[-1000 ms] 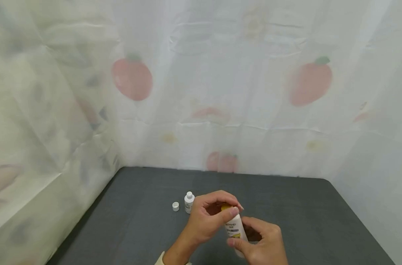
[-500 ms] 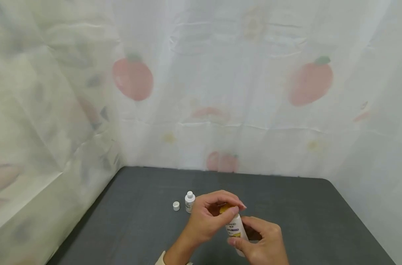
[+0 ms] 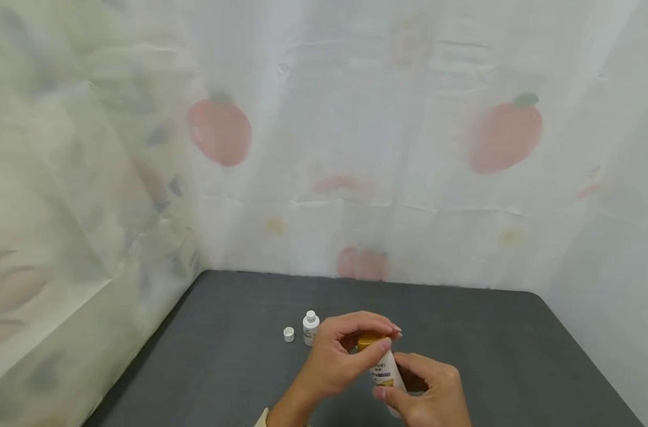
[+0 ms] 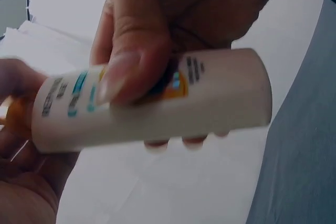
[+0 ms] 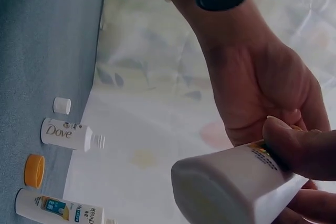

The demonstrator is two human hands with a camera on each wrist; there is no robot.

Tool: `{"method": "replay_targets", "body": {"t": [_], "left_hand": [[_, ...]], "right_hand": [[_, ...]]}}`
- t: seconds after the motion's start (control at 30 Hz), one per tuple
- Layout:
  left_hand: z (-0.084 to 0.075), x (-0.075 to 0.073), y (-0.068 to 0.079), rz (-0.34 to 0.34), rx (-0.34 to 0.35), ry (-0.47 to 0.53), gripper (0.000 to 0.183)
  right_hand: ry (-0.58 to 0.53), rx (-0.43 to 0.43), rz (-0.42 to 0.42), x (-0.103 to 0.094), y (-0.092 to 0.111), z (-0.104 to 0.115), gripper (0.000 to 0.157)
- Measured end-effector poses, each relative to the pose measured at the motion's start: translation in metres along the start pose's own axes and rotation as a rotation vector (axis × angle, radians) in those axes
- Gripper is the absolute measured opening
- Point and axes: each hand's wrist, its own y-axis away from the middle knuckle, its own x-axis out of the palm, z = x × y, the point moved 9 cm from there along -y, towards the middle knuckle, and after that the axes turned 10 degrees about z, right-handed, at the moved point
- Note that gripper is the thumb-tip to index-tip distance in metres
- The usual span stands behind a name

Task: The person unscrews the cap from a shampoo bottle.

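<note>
Both hands work on one white lotion bottle [image 3: 386, 372] with a printed label, tilted above the table. My right hand [image 3: 433, 388] grips its body, with the thumb across the label in the left wrist view. At the top, my left hand [image 3: 337, 354] holds the yellow cap [image 3: 368, 340] between thumb and fingers. The cap sits at the bottle's neck end, partly hidden by the fingers. In the right wrist view the flat base of the bottle [image 5: 207, 192] faces the camera.
A small uncapped Dove bottle [image 5: 65, 135] stands on the dark table [image 3: 238, 379], its white cap [image 5: 62, 105] beside it. Another yellow cap [image 5: 34, 170] and a second uncapped white bottle [image 5: 58, 208] stand nearby. Patterned sheeting [image 3: 388, 136] rises behind the table.
The left fingers have shifted around the yellow cap, and more of it shows now. The right hand keeps its grip. The whole head view has shifted slightly.
</note>
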Motion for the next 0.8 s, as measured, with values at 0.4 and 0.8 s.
{"method": "replay_targets", "body": {"t": [0.4, 0.8], "left_hand": [[0.0, -0.008, 0.008, -0.04, -0.009, 0.013, 0.017], [-0.007, -0.003, -0.002, -0.078, 0.09, -0.039, 0.011]], "right_hand": [[-0.039, 0.14, -0.036, -0.003, 0.0, -0.01, 0.04], [-0.009, -0.04, -0.017, 0.001, 0.001, 0.004, 0.039]]}}
